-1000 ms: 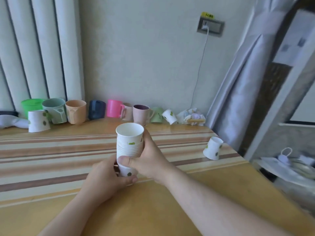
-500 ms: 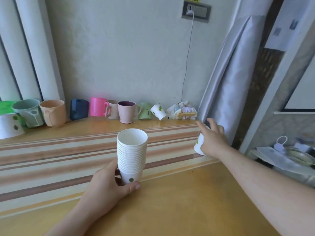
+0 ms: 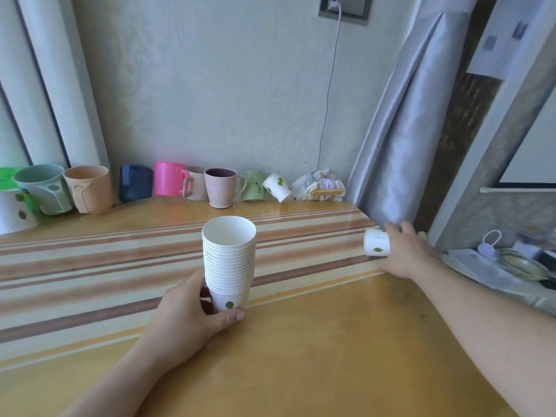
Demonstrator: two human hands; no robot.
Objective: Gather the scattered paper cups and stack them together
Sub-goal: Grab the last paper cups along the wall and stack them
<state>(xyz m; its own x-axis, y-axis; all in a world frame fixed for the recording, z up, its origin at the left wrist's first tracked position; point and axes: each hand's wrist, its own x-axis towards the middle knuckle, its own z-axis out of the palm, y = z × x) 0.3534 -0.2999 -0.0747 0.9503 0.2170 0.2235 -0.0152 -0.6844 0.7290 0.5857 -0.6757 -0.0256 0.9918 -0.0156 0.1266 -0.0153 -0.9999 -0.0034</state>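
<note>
A tall stack of white paper cups (image 3: 228, 260) with green leaf marks stands upright in the middle of the table, and my left hand (image 3: 192, 314) grips its base. At the table's right edge my right hand (image 3: 403, 251) closes around a single paper cup (image 3: 376, 245) lying on its side. Another paper cup (image 3: 276, 186) leans tilted against the green mug at the back wall. One more paper cup (image 3: 13, 210) stands upside down at the far left.
A row of coloured mugs (image 3: 168, 182) lines the back wall. A crumpled wrapper (image 3: 320, 185) lies at the back right corner. A grey curtain (image 3: 400, 139) hangs by the table's right edge. A striped runner (image 3: 90, 266) crosses the wooden table (image 3: 331, 356).
My right hand left the stack, reached to the right edge and took hold of the single cup, which now lies tipped on its side. My left hand stays on the stack.
</note>
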